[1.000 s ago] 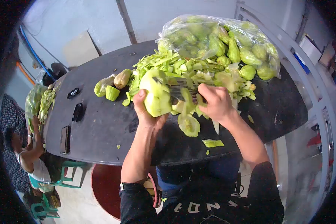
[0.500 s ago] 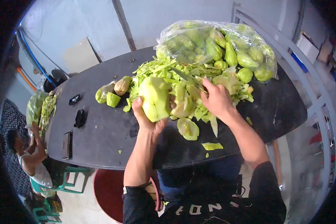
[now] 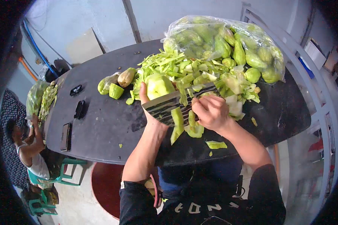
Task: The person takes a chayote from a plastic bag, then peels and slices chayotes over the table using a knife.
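Observation:
In my left hand (image 3: 154,123) is a large pale-green peeled chayote (image 3: 159,87), held with the thumb along its left side; the other fingers are mostly hidden. My right hand (image 3: 213,112) is closed around the handle of a broad knife (image 3: 159,109), whose dark blade has wavy light stripes. The blade lies tilted across the near side of the chayote, its tip close to my left palm. Cut green strips (image 3: 177,125) show in front of the blade. Behind both hands spreads a heap of peelings (image 3: 169,62).
A clear plastic bag (image 3: 199,32) of whole chayotes lies at the back right of the dark table (image 3: 101,138). Several chayote pieces (image 3: 116,90) sit left of the heap. Black objects (image 3: 80,108) lie farther left. Another person (image 3: 33,150) sits at far left. A red tub (image 3: 105,187) stands below.
The knife has swung from behind the chayote to its near side, blade now pointing left. My right hand has come down and toward me; green strips have appeared by the blade.

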Action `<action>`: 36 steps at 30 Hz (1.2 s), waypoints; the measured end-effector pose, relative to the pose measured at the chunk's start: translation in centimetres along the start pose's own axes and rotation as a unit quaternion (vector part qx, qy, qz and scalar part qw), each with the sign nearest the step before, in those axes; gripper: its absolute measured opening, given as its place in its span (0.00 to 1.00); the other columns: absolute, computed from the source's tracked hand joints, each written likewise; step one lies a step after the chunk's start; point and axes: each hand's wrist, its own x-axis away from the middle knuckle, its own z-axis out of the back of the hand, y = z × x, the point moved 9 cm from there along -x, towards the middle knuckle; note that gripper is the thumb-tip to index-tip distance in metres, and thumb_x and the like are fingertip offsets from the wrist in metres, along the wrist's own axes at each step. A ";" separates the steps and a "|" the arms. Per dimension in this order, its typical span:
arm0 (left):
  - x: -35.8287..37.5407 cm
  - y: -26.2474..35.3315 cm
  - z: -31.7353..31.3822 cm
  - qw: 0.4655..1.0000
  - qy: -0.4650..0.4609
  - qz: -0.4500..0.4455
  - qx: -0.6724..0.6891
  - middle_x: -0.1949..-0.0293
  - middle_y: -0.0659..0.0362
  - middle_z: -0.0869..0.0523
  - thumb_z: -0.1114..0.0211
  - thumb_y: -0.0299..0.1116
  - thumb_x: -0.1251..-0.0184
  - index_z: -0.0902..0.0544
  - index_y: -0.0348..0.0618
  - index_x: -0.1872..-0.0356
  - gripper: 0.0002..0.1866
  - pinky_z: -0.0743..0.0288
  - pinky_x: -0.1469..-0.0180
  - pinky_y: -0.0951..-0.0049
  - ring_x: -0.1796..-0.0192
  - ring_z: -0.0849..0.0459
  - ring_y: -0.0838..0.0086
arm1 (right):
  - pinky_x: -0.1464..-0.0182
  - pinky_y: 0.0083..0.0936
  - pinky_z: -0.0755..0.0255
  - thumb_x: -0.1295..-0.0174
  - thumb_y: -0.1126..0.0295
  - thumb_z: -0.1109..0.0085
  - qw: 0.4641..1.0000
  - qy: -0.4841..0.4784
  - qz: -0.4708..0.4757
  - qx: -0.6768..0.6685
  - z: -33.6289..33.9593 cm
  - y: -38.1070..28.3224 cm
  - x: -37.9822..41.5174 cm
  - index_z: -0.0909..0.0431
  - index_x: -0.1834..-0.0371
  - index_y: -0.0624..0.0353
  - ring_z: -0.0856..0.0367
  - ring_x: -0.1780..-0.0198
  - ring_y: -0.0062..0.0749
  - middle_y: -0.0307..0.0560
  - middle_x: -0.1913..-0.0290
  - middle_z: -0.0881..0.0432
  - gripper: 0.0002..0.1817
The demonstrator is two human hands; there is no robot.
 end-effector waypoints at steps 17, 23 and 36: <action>1.4 0.6 -0.5 0.995 0.038 -0.039 -0.078 0.47 0.55 0.17 0.43 0.63 0.37 0.21 0.46 0.45 0.32 0.28 0.40 0.55 0.45 0.20 0.62 | 0.78 0.33 0.30 0.56 0.76 0.37 0.999 -0.020 -0.043 -0.008 -0.6 1.8 0.2 0.24 0.67 0.65 0.23 0.79 0.39 0.44 0.81 0.27 0.12; 0.2 0.1 0.0 0.998 -0.017 0.017 0.055 0.59 0.54 0.13 0.44 0.65 0.38 0.19 0.44 0.52 0.32 0.18 0.52 0.58 0.57 0.14 0.60 | 0.80 0.26 0.29 0.52 0.73 0.40 1.000 0.012 0.017 0.002 0.5 -0.1 0.1 0.26 0.70 0.57 0.24 0.82 0.30 0.37 0.82 0.30 0.06; 0.5 0.5 -0.2 0.998 -0.019 0.010 0.059 0.60 0.52 0.14 0.44 0.64 0.37 0.20 0.43 0.52 0.32 0.18 0.56 0.61 0.58 0.15 0.60 | 0.77 0.24 0.27 0.50 0.74 0.40 0.998 -0.003 0.035 0.042 0.2 -1.9 -0.3 0.26 0.71 0.57 0.23 0.78 0.28 0.38 0.80 0.28 0.05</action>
